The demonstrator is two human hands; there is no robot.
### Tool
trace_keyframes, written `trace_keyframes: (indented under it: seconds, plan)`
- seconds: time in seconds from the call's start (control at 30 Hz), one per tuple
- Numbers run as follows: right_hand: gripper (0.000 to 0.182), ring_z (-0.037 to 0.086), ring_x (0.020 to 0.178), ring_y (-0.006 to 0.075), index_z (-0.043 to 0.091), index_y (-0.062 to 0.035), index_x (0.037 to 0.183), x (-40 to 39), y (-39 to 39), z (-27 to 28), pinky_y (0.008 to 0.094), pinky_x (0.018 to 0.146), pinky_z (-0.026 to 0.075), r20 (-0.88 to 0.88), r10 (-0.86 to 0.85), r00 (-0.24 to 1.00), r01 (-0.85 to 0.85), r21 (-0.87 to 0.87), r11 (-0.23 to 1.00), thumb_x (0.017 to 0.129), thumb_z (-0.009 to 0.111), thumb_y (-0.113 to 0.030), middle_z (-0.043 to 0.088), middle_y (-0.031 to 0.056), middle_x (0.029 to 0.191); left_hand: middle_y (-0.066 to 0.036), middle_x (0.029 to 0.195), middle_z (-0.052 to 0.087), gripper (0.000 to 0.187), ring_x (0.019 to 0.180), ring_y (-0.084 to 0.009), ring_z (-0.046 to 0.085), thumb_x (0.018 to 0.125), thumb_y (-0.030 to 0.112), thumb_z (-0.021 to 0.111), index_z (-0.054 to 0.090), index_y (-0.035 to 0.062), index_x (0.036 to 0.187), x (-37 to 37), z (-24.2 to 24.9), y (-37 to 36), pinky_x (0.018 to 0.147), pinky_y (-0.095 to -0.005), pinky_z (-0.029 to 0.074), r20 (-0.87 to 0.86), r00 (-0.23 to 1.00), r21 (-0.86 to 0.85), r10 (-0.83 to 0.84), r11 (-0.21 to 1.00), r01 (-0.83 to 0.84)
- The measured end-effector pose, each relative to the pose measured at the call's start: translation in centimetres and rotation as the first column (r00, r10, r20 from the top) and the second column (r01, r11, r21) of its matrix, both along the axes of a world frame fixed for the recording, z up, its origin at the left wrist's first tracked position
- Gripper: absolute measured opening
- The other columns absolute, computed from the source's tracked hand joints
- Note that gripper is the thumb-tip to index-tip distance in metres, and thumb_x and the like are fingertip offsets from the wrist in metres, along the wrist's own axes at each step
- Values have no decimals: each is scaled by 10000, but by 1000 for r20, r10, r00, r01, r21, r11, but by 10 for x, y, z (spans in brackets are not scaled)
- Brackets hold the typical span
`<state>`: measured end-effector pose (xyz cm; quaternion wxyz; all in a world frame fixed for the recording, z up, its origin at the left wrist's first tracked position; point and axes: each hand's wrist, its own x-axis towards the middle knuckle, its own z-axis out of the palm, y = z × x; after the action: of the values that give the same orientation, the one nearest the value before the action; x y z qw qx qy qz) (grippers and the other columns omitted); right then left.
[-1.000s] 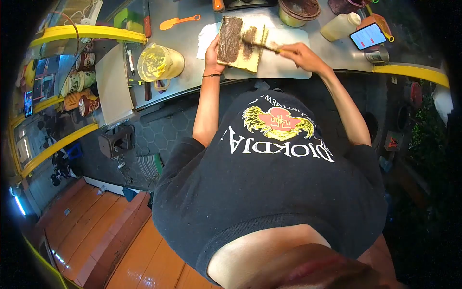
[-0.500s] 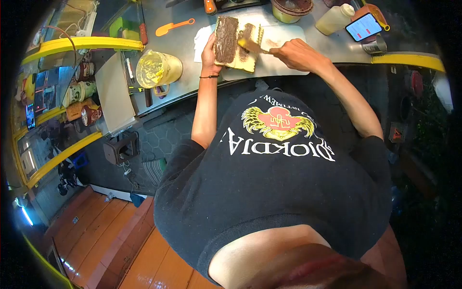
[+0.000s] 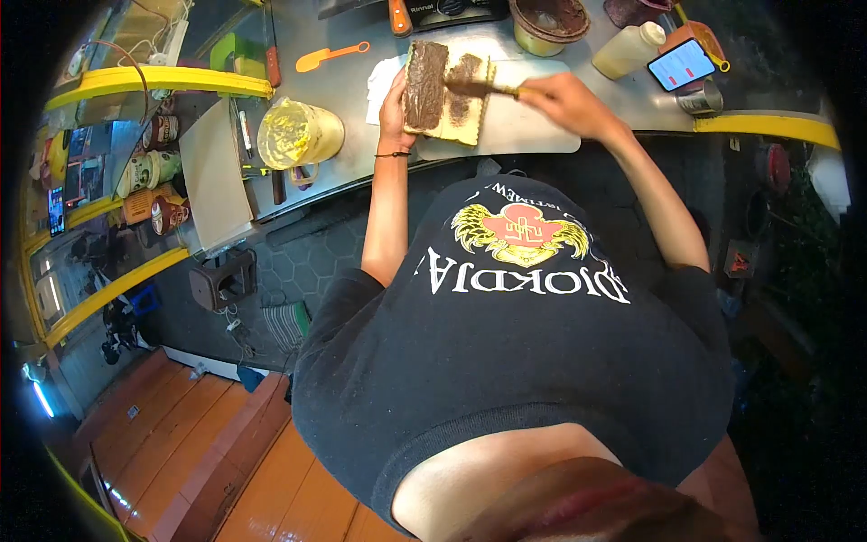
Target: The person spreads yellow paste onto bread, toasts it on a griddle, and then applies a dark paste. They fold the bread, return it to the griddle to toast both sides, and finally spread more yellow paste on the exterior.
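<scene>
My left hand (image 3: 393,116) is closed on the left edge of an opened block of bread (image 3: 465,131), tilted up above a white board (image 3: 537,126). Dark brown spread covers the bread's left half, while the right half shows brown patches over pale crumb. Gripped in my right hand (image 3: 564,101) is a spreading spatula (image 3: 477,88), its brown-smeared blade lying over the bread's right half. A white cloth or paper (image 3: 384,81) lies beside my left hand.
To the left stands a jug of yellow spread (image 3: 318,135), with an orange spatula (image 3: 330,56) behind it. At the back are an orange-handled tool (image 3: 399,18) and a brown-smeared tub (image 3: 540,38). A squeeze bottle (image 3: 626,50), phone (image 3: 682,65) and metal can (image 3: 702,98) stand right.
The spatula blade has turned and shifted slightly on the bread's right half, with my right hand moving slightly right. Brown spread there looks wider. My left hand keeps its hold on the bread.
</scene>
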<state>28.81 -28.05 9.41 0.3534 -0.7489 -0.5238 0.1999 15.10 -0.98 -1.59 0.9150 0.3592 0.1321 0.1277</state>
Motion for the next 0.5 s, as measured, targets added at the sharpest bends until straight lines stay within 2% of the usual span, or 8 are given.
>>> trace_keyframes:
  seconds: [0.03,0.07,0.13,0.17,0.4,0.43,0.47,0.5]
  plan:
    - [216,405,411,140,646,-34,897,10,0,-17,312,502,424,-399,-153,904,158,-20,987,940,557,-225,472,-1,517,-159,1370,508,465,1218,-263,545,989,134,338,358,-17,1428,-2,0,0,1039,-399,450,-28,1000,11,-1,1000,1]
    - [216,405,411,140,646,-34,897,20,-3,-38,312,502,424,-398,-155,904,158,-23,987,940,557,-225,472,-1,517,-159,1370,508,465,1218,-263,545,989,134,338,358,-17,1428,-4,0,0,1039,-399,450,-27,1000,7,-1,1000,1]
    - [245,305,383,63,634,-10,912,33,-15,-76,271,479,410,-836,-334,436,312,-208,927,956,532,-228,333,-69,487,-157,1381,499,463,1224,-262,541,990,131,344,360,-15,1429,-3,0,2,1047,-396,443,-11,1000,4,-19,1000,19]
    - [236,234,373,51,638,-26,909,27,-22,-80,257,480,409,-858,-387,337,374,-255,892,960,531,-230,251,-76,474,-155,1399,483,462,1238,-261,529,992,129,348,361,-14,1431,-4,1,1,1056,-394,435,-28,999,-5,-16,1000,16]
    - [250,238,386,38,658,-2,906,17,-65,-68,246,483,441,-823,-432,369,513,-207,833,952,541,-219,261,-85,483,-153,1419,463,467,1280,-261,491,994,127,339,349,-3,1443,-2,2,-10,1073,-393,419,-35,998,1,43,999,-43]
    - [248,330,429,41,678,-6,933,22,-66,-64,242,490,448,-789,-436,434,509,-185,841,951,558,-222,350,-70,517,-153,1419,463,467,1280,-261,491,994,127,339,349,-3,1443,-2,4,-9,1073,-393,419,-37,998,1,45,999,-45]
    - [248,330,429,41,678,-6,933,23,-66,-62,242,490,448,-790,-435,432,507,-186,842,951,558,-222,350,-70,517,-153,1419,463,468,1278,-262,492,995,133,335,347,-1,1444,-4,6,-7,1072,-394,421,-38,999,8,36,999,-36]
    - [245,385,481,39,686,-11,958,25,-66,-58,239,499,452,-684,-411,603,491,-89,867,954,564,-223,417,-60,562,-153,1419,464,469,1277,-263,493,997,138,331,345,1,1445,-5,9,-5,1072,-395,422,-40,999,16,26,1000,-26]
